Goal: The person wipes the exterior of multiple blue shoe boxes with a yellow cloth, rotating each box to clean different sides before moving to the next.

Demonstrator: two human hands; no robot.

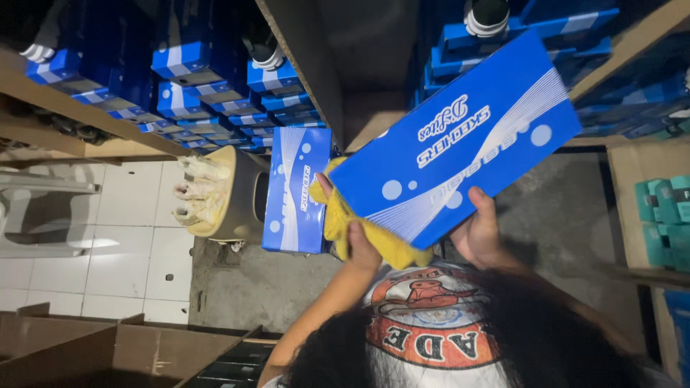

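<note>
Our one camera, worn on the head, looks steeply down past our own dark hair and printed shirt to the concrete floor. The frame sits rotated, with wooden shelves of blue boxes along its top edge. Close in, our hands and a blue shoebox fill the centre; white tiles lie at left.

We see a glossy blue cardboard box, smooth, printed white; a fluffy yellow cloth, soft nap; rough bare wooden shelves; glazed white floor tiles; matt grey concrete floor.
</note>
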